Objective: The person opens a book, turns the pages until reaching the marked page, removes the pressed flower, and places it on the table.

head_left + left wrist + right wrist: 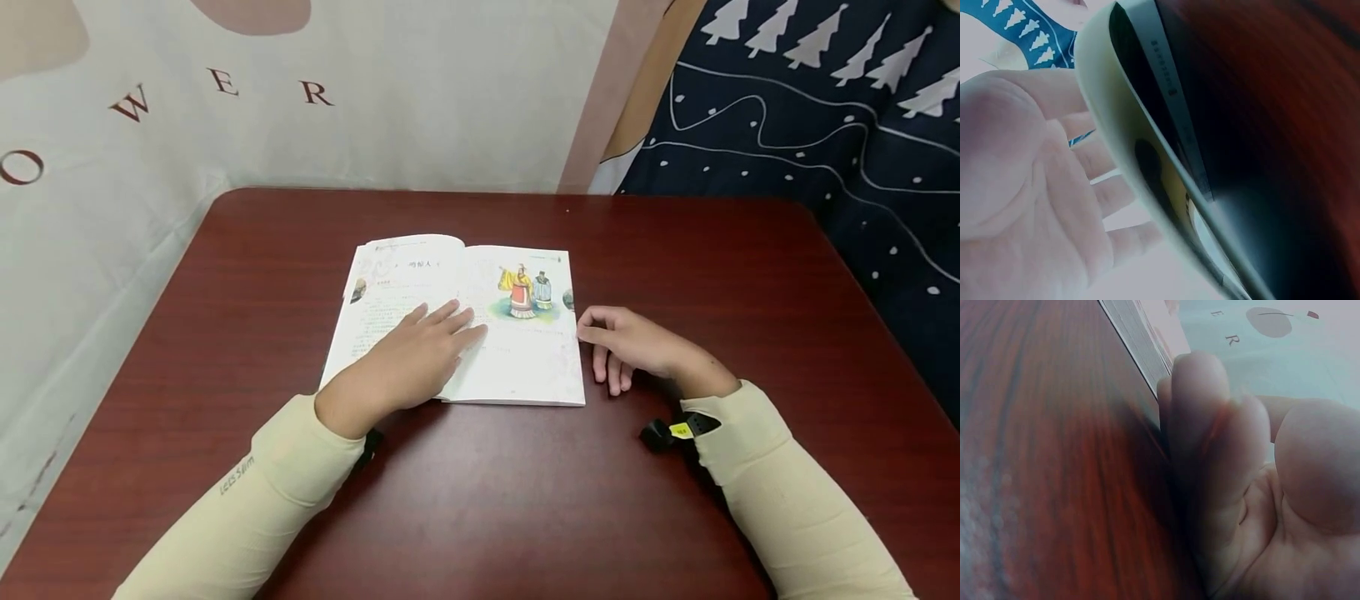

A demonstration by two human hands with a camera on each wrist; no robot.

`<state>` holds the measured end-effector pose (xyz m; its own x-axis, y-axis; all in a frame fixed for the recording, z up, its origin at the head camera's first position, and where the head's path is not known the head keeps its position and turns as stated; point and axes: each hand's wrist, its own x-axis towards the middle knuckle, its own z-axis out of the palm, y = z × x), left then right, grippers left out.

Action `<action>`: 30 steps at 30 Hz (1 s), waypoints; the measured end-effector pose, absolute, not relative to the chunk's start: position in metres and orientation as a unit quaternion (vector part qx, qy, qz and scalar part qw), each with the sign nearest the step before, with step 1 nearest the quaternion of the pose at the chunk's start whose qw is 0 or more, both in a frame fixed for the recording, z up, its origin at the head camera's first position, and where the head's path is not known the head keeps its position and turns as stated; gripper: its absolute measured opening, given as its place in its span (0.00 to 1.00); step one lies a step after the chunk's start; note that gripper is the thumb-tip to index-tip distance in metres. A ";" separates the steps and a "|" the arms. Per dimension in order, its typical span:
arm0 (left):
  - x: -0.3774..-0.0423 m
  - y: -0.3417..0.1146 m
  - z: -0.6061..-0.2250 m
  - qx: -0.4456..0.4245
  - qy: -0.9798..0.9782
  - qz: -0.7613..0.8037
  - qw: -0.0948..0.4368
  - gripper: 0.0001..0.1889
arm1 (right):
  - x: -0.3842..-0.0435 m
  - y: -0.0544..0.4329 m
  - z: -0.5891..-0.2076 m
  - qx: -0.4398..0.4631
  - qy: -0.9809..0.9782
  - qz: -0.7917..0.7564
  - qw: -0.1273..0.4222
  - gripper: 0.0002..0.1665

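Observation:
An open book [525,371] lies on the dark red table, its right page bearing a colour drawing of two robed figures. Across the lower left page and the inner fold rests my left hand [420,354], palm down with fingers spread and straight. From the left wrist view, the palm [1029,187] faces the book's curved pages [1107,100]. My right hand [633,342] is beside the book's right edge. Its thumb and bent index finger come together right at that edge, while the other fingers hang lower; I cannot tell whether they pinch a page.
The wooden table [517,492] reaches around the book on all sides. Behind it hang a pale lettered cloth [450,108] and a navy cloth with white trees [810,125]. A black wrist device with a yellow tag [681,430] is at the right cuff.

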<state>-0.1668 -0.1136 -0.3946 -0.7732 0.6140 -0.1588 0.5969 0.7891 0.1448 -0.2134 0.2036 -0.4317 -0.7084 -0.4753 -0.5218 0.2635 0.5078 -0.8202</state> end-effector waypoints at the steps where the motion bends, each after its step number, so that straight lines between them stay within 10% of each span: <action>1: -0.167 -0.113 -0.394 0.323 0.940 0.047 0.100 0.26 | -0.214 0.204 -0.431 -0.069 0.784 -0.491 0.374 0.16; 30: -0.160 -0.106 -0.393 0.308 0.936 0.070 0.154 0.37 | -0.216 0.204 -0.430 -0.072 0.783 -0.490 0.377 0.16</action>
